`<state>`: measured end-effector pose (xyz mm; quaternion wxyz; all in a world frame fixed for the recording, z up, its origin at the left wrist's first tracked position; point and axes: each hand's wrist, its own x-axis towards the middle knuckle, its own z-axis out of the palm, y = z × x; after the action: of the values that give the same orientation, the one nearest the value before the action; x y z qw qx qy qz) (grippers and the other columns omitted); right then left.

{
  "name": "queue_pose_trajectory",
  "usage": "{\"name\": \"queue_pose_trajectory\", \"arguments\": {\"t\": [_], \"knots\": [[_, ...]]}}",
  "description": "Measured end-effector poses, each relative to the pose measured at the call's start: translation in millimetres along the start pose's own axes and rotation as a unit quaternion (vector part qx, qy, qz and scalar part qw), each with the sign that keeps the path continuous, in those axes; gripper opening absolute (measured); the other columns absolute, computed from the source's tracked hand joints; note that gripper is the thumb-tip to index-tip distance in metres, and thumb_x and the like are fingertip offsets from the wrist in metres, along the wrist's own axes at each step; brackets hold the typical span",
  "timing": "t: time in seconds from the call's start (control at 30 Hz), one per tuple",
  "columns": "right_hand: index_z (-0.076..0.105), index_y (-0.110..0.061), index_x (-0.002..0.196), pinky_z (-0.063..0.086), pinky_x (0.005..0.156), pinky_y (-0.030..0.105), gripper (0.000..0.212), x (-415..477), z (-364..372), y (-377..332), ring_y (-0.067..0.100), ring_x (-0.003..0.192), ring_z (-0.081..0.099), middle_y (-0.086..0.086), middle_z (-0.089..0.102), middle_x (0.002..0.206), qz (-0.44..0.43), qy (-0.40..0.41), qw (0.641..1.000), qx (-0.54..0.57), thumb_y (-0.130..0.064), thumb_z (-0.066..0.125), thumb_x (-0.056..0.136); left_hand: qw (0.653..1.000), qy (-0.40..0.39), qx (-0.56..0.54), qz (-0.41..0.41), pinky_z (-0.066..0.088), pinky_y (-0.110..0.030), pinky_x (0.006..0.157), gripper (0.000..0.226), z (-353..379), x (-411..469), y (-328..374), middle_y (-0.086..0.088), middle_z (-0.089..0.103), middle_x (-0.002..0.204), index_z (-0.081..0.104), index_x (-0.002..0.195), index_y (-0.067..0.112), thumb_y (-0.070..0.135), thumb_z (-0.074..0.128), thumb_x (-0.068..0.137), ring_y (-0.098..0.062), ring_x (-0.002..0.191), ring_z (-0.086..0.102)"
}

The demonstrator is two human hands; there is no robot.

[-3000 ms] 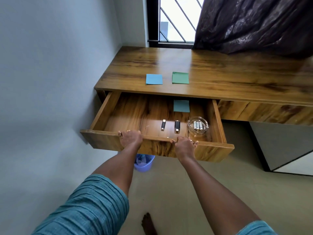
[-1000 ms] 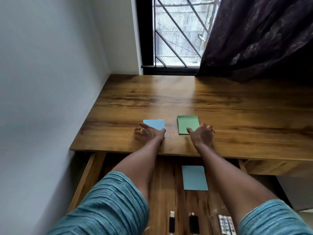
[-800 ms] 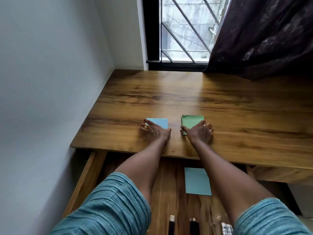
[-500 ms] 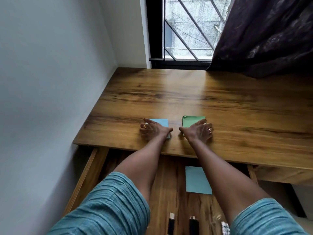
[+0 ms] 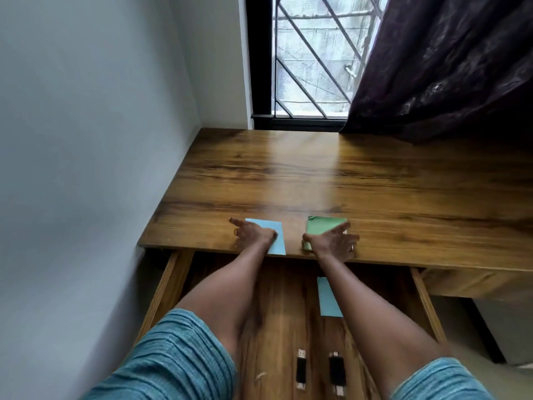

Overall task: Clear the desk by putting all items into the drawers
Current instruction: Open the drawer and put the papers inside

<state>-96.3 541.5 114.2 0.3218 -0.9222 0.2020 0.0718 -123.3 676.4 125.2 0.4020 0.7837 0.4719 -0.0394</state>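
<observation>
On desk (image 5: 375,180), hands flat on blue note (image 5: 275,239), green note (image 5: 321,226).

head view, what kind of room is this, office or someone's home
Probably a home bedroom or study corner, not an office: a wooden desk sits in a plain wall corner under a grilled window with a dark curtain, its drawer open.

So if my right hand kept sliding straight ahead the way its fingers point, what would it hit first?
Nothing solid, probably: the right hand lies on the green note, with bare desk beyond up to the window.
</observation>
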Motion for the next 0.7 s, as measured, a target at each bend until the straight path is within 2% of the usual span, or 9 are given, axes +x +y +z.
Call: {"name": "queue_pose_trajectory", "arguments": {"t": [0.07, 0.13, 0.23, 0.33, 0.4, 0.47, 0.53, 0.63, 0.7], "knots": [[0.022, -0.007, 0.139, 0.035, 0.105, 0.045, 0.096, -8.4, -2.6, 0.5, 0.041, 0.131, 0.032, 0.027, 0.024, 0.143, 0.048, -0.005, 0.996, 0.078, -0.038, 0.081, 0.069, 0.997, -0.004, -0.07, -0.028, 0.042, -0.036, 0.104, 0.093, -9.9, 1.6, -9.8, -0.017, 0.045, 0.143, 0.003, 0.149, -0.004, 0.018, 0.066, 0.084, -0.03, 0.13, 0.048], [0.029, -0.003, 0.135, 0.038, 0.101, 0.045, 0.076, -14.7, -5.9, 1.6, 0.041, 0.129, 0.036, 0.026, 0.029, 0.142, 0.079, 0.006, 0.987, 0.139, -0.025, 0.074, 0.079, 0.993, 0.0, -0.115, -0.035, 0.047, -0.035, 0.096, 0.058, -20.6, 2.8, -20.3, -0.018, 0.052, 0.136, 0.032, 0.14, -0.004, 0.008, 0.055, 0.089, -0.031, 0.123, 0.054], [0.035, 0.001, 0.132, 0.044, 0.093, 0.04, 0.043, -22.0, -8.0, 10.1, 0.04, 0.122, 0.047, 0.026, 0.042, 0.136, 0.088, 0.036, 0.975, 0.2, -0.002, 0.049, 0.092, 0.983, -0.036, -0.177, -0.022, 0.052, -0.033, 0.079, 0.036, -32.7, 4.9, -41.5, -0.017, 0.061, 0.126, 0.055, 0.125, -0.004, 0.002, 0.052, 0.09, -0.031, 0.106, 0.063], [0.047, -0.003, 0.129, 0.048, 0.085, 0.034, 0.038, -33.9, -8.4, 21.1, 0.034, 0.115, 0.056, 0.022, 0.054, 0.129, 0.109, 0.037, 0.95, 0.291, 0.005, 0.04, 0.093, 0.971, -0.058, -0.232, -0.01, 0.051, -0.031, 0.076, 0.033, -45.2, 5.8, -66.1, -0.017, 0.062, 0.119, 0.055, 0.124, -0.003, 0.004, 0.055, 0.092, -0.032, 0.103, 0.064], [0.053, -0.007, 0.127, 0.048, 0.079, 0.03, 0.04, -44.3, -5.5, 26.9, 0.031, 0.11, 0.06, 0.018, 0.059, 0.125, 0.097, 0.023, 0.936, 0.336, 0.007, 0.044, 0.091, 0.96, -0.078, -0.27, -0.017, 0.055, -0.038, 0.085, 0.032, -54.7, 7.8, -83.2, -0.018, 0.063, 0.116, 0.055, 0.123, -0.003, 0.005, 0.056, 0.092, -0.031, 0.098, 0.064], [0.057, -0.009, 0.123, 0.048, 0.073, 0.026, 0.041, -53.8, 1.6, 32.3, 0.028, 0.103, 0.063, 0.016, 0.062, 0.121, 0.067, 0.009, 0.929, 0.363, 0.009, 0.05, 0.087, 0.951, -0.091, -0.294, -0.018, 0.053, -0.041, 0.084, 0.032, -64.2, 6.3, -100.4, -0.019, 0.064, 0.111, 0.056, 0.123, -0.003, 0.002, 0.057, 0.091, -0.029, 0.09, 0.062], [0.058, -0.008, 0.12, 0.05, 0.065, 0.023, 0.042, -64.9, 9.9, 38.2, 0.024, 0.094, 0.061, 0.017, 0.064, 0.118, 0.033, -0.012, 0.921, 0.388, 0.013, 0.052, 0.084, 0.954, -0.094, -0.285, -0.016, 0.053, -0.04, 0.082, 0.036, -69.0, 5.6, -120.0, -0.022, 0.064, 0.116, 0.054, 0.126, -0.004, 0.002, 0.059, 0.09, -0.031, 0.093, 0.063], [0.056, -0.004, 0.12, 0.043, 0.043, 0.006, 0.04, -88.9, 23.7, 50.7, 0.021, 0.085, 0.058, 0.013, 0.063, 0.106, -0.017, -0.047, 0.929, 0.367, 0.014, 0.051, 0.084, 0.965, -0.09, -0.246, -0.018, 0.054, -0.045, 0.091, 0.042, -68.3, 5.6, -153.6, -0.025, 0.063, 0.119, 0.054, 0.128, -0.005, 0.003, 0.063, 0.088, -0.037, 0.103, 0.065], [0.055, -0.004, 0.122, 0.04, 0.038, 0.004, 0.04, -106.2, 35.5, 62.1, 0.023, 0.083, 0.059, 0.013, 0.061, 0.105, -0.041, -0.069, 0.944, 0.321, 0.012, 0.052, 0.085, 0.968, -0.09, -0.233, -0.029, 0.054, -0.047, 0.091, 0.039, -67.7, 2.9, -175.0, -0.025, 0.062, 0.12, 0.054, 0.127, -0.004, 0.002, 0.061, 0.089, -0.038, 0.103, 0.065]]}}
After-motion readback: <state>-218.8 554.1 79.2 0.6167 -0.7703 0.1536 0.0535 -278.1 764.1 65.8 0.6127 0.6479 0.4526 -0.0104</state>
